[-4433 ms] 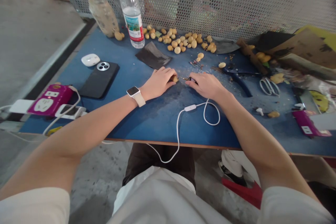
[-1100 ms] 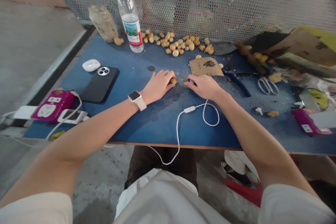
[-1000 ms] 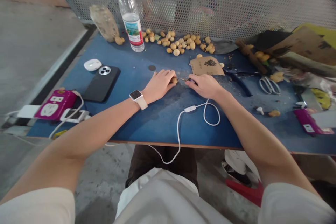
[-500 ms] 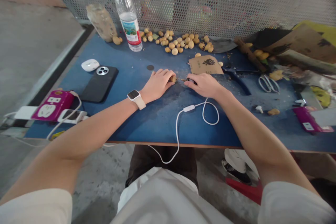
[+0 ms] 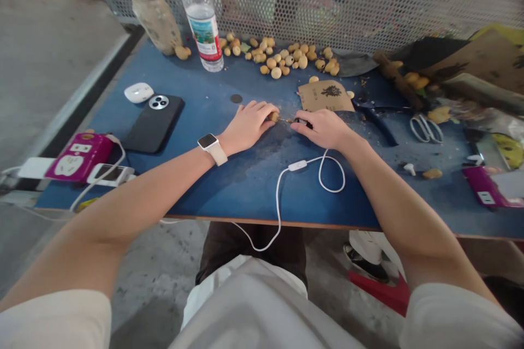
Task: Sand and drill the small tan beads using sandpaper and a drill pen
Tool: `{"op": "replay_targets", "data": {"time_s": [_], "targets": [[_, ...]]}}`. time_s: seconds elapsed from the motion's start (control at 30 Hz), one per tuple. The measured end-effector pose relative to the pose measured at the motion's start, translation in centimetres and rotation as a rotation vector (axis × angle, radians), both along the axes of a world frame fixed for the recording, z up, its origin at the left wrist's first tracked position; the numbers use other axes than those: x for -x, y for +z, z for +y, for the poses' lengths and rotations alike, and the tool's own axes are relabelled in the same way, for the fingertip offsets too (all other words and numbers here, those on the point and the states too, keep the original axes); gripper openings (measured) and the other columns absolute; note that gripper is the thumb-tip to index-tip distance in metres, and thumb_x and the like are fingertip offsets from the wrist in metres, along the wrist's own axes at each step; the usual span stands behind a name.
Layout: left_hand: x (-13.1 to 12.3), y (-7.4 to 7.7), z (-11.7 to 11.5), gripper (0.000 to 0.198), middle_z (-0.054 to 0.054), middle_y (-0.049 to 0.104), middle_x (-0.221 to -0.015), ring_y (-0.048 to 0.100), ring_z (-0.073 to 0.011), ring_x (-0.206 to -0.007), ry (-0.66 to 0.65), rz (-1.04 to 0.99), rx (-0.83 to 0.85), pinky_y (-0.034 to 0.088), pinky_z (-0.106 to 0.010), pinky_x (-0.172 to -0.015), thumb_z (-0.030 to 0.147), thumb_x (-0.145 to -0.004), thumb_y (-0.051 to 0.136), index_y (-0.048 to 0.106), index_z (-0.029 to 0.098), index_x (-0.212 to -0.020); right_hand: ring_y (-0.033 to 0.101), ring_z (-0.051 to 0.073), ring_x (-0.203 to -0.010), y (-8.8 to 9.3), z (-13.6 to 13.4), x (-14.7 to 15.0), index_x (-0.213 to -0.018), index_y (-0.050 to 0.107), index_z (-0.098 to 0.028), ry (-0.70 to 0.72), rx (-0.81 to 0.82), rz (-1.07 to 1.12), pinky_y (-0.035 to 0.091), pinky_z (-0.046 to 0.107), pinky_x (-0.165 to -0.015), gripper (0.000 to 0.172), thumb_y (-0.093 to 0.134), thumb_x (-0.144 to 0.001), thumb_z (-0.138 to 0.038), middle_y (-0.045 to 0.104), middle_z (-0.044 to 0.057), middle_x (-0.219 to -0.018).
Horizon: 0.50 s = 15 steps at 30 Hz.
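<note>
My left hand (image 5: 249,122) rests on the blue table (image 5: 229,185) with its fingers curled round a small tan nut (image 5: 274,116). My right hand (image 5: 323,126) lies just to the right of it, closed on a small dark-handled tool (image 5: 302,121) whose thin tip points at the nut. A white watch (image 5: 212,147) sits on my left wrist. A brown paper piece (image 5: 325,95) lies right behind my right hand.
Several tan nuts (image 5: 282,57) lie along the back by the mesh screen, beside a water bottle (image 5: 202,22). A phone (image 5: 153,122), earbud case (image 5: 138,92) and magenta power strip (image 5: 77,155) lie left. Pliers (image 5: 379,122), scissors (image 5: 426,128) and clutter sit right. A white cable (image 5: 311,166) loops near my right wrist.
Both hands stay in place at the nut. The dark sheet behind my left hand is gone; a brown paper piece and a small dark disc show instead. The view shifted slightly.
</note>
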State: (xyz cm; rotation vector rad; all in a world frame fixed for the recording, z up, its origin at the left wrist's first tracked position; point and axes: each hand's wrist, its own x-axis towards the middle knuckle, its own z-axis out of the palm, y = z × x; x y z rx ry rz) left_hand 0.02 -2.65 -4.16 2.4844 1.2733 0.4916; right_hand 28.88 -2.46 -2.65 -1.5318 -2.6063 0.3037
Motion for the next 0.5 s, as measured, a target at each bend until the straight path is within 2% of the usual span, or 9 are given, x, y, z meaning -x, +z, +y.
{"op": "replay_targets", "data": {"time_s": [0.17,0.37,0.5], "targets": [[0.06,0.2,-0.15,0.036,-0.016,0.081,-0.159,0.071,-0.0395,-0.15,0.006,-0.007,0.001,0.055,-0.059,-0.129,0.023,-0.128,0.055,0.071,0.023,-0.16,0.081,0.035,-0.096,0.03,0.03,0.02,-0.129,0.085,-0.023,-0.02,0.002,0.003,0.043,0.04,-0.082,0.046,0.054,-0.123,-0.057,0.091,0.013,-0.108],[-0.03,0.23,-0.38,0.03,-0.017,0.081,-0.154,0.073,-0.0404,-0.148,0.015,-0.006,-0.018,0.056,-0.059,-0.129,0.024,-0.127,0.057,0.071,0.022,-0.154,0.079,0.036,-0.097,-0.1,0.14,-0.06,-0.114,0.08,-0.025,-0.061,0.006,0.042,0.044,0.041,-0.083,0.047,0.05,-0.123,-0.06,0.087,0.013,-0.102],[-0.07,0.27,-0.46,0.029,-0.017,0.082,-0.151,0.074,-0.0408,-0.145,0.016,-0.008,-0.011,0.057,-0.06,-0.127,0.024,-0.126,0.058,0.071,0.021,-0.152,0.077,0.037,-0.098,-0.06,0.01,0.01,-0.114,0.078,-0.026,-0.077,0.004,0.067,0.045,0.042,-0.084,0.043,0.056,-0.121,-0.063,0.086,0.013,-0.103]]}}
